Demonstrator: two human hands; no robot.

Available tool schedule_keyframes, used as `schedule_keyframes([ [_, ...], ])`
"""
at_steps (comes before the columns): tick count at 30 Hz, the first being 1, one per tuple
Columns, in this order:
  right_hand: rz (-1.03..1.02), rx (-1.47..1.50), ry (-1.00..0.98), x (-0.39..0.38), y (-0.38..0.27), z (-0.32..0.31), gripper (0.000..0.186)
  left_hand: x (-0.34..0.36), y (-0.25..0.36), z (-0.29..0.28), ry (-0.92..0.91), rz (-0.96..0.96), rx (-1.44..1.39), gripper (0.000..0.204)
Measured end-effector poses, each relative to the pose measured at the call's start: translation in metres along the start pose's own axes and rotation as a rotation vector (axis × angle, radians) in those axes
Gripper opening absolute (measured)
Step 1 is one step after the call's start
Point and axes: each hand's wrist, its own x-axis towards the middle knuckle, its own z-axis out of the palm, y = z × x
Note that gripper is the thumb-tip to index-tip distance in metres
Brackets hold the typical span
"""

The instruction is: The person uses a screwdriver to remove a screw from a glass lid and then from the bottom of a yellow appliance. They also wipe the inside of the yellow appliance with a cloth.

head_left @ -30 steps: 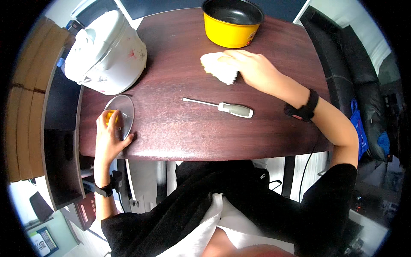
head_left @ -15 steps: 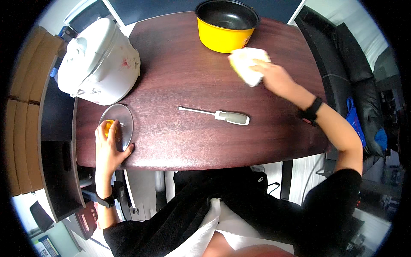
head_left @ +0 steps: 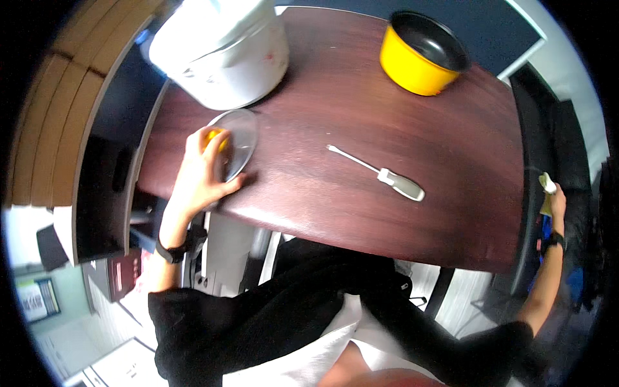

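Note:
At the table's left front, my left hand (head_left: 201,173) is on a round clear glass lid (head_left: 244,137). Its fingers curl over the lid's yellow knob (head_left: 216,138), and the thumb lies at the near rim. My right hand (head_left: 558,201) is out past the table's right edge, closed on a folded white and yellowish cloth (head_left: 547,184). A screwdriver (head_left: 401,185) with a grey-white handle lies on the middle right of the table, touched by neither hand. Farther back stands a yellow pot (head_left: 412,67) with a black inside.
A white rice cooker (head_left: 232,71) with a floral print stands at the back left of the dark wooden table (head_left: 309,122). Brown cartons (head_left: 39,129) and a dark shelf unit flank the left side. On the right is a black sofa (head_left: 567,135).
My right hand has carried the cloth off the tabletop, out to the right beyond its edge. My left hand stays on the lid. The whole view has turned and shifted.

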Motion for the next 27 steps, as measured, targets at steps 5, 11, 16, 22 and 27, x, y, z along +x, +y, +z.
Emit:
schedule_keyframes([
  [5,-0.191,0.327,0.095,-0.011,-0.076,-0.006,0.04,-0.001,0.023,-0.021,-0.049,-0.043,-0.349,0.076],
  [11,-0.326,0.739,-0.064,-0.024,-0.144,-0.019,0.041,0.01,0.025,-0.019,0.03,-0.039,-1.186,0.074],
  [16,-0.393,0.751,-0.135,-0.046,-0.166,-0.036,0.04,0.021,0.042,-0.017,0.166,-0.066,-1.547,0.075],
  [22,-0.47,0.426,-0.056,-0.099,-0.209,-0.054,0.039,0.021,0.04,-0.015,0.119,-0.14,-1.719,0.073],
  [27,-0.531,0.335,-0.129,-0.124,-0.23,-0.049,0.035,0.02,0.037,-0.01,0.115,-0.16,-1.678,0.069],
])
